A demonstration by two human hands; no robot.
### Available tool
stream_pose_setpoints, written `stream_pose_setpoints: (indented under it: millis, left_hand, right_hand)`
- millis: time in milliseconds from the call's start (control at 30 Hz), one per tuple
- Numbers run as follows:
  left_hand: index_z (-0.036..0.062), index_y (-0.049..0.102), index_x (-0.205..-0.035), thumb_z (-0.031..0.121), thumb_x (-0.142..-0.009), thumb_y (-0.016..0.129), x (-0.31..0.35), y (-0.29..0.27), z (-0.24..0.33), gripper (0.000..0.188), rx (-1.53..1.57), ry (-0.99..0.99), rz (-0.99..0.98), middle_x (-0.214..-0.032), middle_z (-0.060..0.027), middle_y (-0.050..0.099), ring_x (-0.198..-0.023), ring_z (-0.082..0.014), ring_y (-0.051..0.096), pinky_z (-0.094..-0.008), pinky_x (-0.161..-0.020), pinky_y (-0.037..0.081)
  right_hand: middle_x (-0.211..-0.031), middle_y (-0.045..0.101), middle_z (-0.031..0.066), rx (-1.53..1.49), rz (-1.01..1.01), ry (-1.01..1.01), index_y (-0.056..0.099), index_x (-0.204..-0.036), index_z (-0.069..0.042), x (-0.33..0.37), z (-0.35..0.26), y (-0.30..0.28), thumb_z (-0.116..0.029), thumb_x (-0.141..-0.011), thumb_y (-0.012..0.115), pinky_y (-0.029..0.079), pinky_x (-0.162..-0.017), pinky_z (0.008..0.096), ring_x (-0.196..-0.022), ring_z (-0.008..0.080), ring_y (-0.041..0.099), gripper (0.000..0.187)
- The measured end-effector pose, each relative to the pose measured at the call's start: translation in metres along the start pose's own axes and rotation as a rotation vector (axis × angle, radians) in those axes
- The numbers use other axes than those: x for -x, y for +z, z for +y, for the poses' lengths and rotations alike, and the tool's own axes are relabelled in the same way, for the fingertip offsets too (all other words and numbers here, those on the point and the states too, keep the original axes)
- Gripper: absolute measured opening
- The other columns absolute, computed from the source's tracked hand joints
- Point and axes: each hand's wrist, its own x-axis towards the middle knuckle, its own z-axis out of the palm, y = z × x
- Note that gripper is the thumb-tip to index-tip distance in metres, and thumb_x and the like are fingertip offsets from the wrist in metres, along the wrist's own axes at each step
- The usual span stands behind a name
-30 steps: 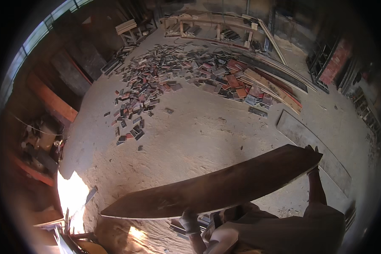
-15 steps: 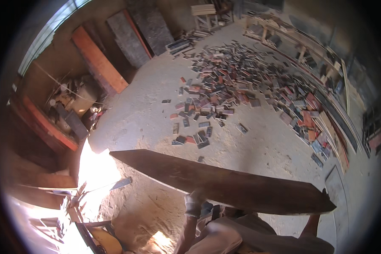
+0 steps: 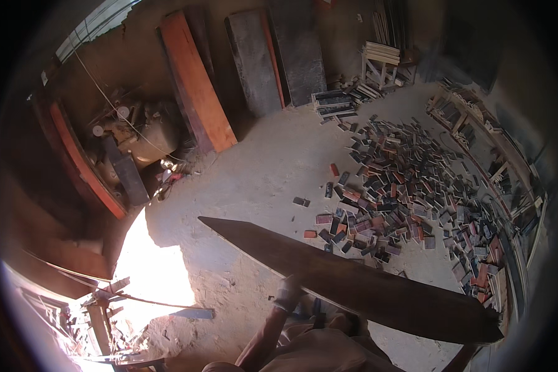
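A long dark brown board (image 3: pixel 353 288) with tapered ends lies across in front of me, its right end nearer my body than its left. My left hand (image 3: pixel 289 294), in a pale knitted glove, grips its near edge left of the middle; the fingers are partly behind the board. At the right end, my right hand (image 3: pixel 493 314) holds the board. It is in shadow, and most of it is hidden by the wood. My right forearm (image 3: pixel 462 359) shows below that end.
A wide heap of small dark and reddish wood offcuts (image 3: pixel 390 186) covers the floor ahead and right. Tall panels (image 3: pixel 198 87) lean on the far wall, beside a dusty tank-like machine (image 3: pixel 152 139). Glaring sunlight falls at left, near a loose strip (image 3: pixel 192 314) and scrap wood.
My view has swung left, so the heap and leaning panels sit farther right. The board stays in both hands, its right end lower in view and its slant steeper.
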Motion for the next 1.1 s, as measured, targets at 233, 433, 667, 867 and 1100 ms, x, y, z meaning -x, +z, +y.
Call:
stream_pose_setpoints:
  millis: [233, 433, 667, 867, 1100]
  left_hand:
    - [-0.0030, 0.072, -0.117, -0.010, -0.072, 0.079, -0.320, -0.071, -0.150, 0.046, 0.291, -0.069, 0.089, -0.111, -0.0202, 0.075, -0.106, -0.0293, 0.073, -0.0380, -0.092, 0.059]
    - [-0.0033, 0.066, -0.117, 0.001, -0.089, 0.069, -0.651, -0.179, -0.233, 0.029, 0.429, -0.115, 0.092, -0.112, -0.0134, 0.072, -0.104, -0.0252, 0.070, -0.0382, -0.092, 0.058]
    - [-0.0051, 0.065, -0.116, 0.018, -0.094, 0.061, -0.997, -0.295, -0.302, 0.032, 1.842, -0.715, 0.059, -0.114, -0.0156, 0.071, -0.108, -0.0296, 0.066, -0.0423, -0.105, 0.051]
    - [0.0008, 0.063, -0.122, 0.012, -0.093, 0.062, -1.309, -0.361, -0.423, 0.031, 1.188, -0.367, 0.184, -0.117, -0.0125, 0.070, -0.110, -0.0294, 0.066, -0.0421, -0.105, 0.051]
    - [-0.0019, 0.063, -0.126, 0.015, -0.098, 0.056, -1.679, -0.451, -0.524, 0.033, 0.979, -0.020, 0.211, -0.125, -0.0174, 0.069, -0.117, -0.0317, 0.065, -0.0440, -0.111, 0.049]
  right_hand:
    - [-0.107, 0.070, 0.0115, 0.095, -0.017, -0.160, 0.065, -0.112, -0.004, -0.019, -0.042, 0.362, -0.033, -0.105, 0.051, 0.048, -0.105, 0.0402, -0.103, 0.0254, 0.065, 0.033]
    - [-0.106, 0.069, 0.0122, 0.182, -0.052, -0.317, 0.065, -0.109, -0.004, -0.070, -0.101, 0.733, -0.030, -0.104, 0.052, 0.048, -0.105, 0.0409, -0.102, 0.0266, 0.065, 0.030]
    - [-0.104, 0.069, 0.0131, 0.295, -0.179, -0.718, 0.066, -0.107, -0.004, -0.111, -0.202, 1.154, -0.027, -0.103, 0.054, 0.047, -0.106, 0.0418, -0.101, 0.0279, 0.064, 0.026]
    - [-0.103, 0.069, 0.0139, 0.304, -0.216, -1.166, 0.066, -0.104, -0.004, -0.132, -0.261, 1.537, -0.024, -0.102, 0.055, 0.047, -0.106, 0.0425, -0.100, 0.0291, 0.064, 0.023]
    - [-0.101, 0.069, 0.0148, 0.231, -0.321, -1.635, 0.066, -0.101, -0.003, -0.146, -0.333, 1.954, -0.021, -0.101, 0.057, 0.046, -0.107, 0.0434, -0.098, 0.0305, 0.064, 0.020]
